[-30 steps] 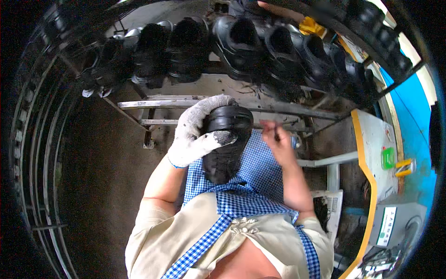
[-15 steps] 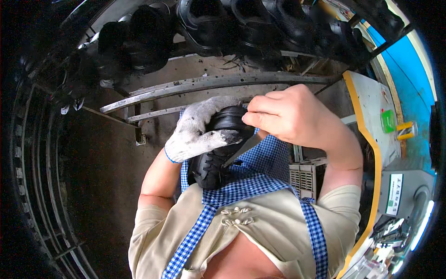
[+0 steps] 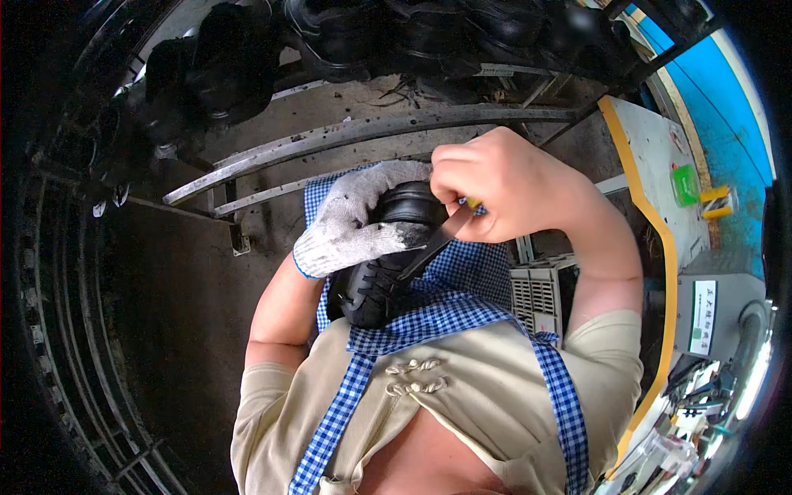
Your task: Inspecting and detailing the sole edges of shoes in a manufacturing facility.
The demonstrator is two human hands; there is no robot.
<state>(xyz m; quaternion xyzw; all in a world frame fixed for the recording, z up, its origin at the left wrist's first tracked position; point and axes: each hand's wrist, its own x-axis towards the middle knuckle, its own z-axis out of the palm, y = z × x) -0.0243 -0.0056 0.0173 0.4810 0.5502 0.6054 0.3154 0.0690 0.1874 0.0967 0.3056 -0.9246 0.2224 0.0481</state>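
A black lace-up shoe (image 3: pixel 369 289) is held in front of my apron, its toe or heel end pointing away being hard to tell. My left hand (image 3: pixel 351 219), in a white knitted glove with dark stains, is wrapped round the far part of the shoe, thumb across it. Bare, my right hand (image 3: pixel 495 183) is closed just right of the shoe. From its fingers a knife (image 3: pixel 437 246) with a narrow dark blade slants down toward the laces; a bit of yellow shows at the grip. Whether the blade touches the shoe is unclear.
Several black shoes (image 3: pixel 342 37) stand on a rack along the far side, above metal rails (image 3: pixel 330 140). A yellow-edged worktable (image 3: pixel 652 157) runs along the right, with a green container (image 3: pixel 685 186) on it. A plastic crate (image 3: pixel 535 299) sits beneath my right arm.
My right hand has turned and shifted slightly away and left, so the yellow at the knife's grip now shows. The left hand still grips the shoe. The whole view has tilted a little.
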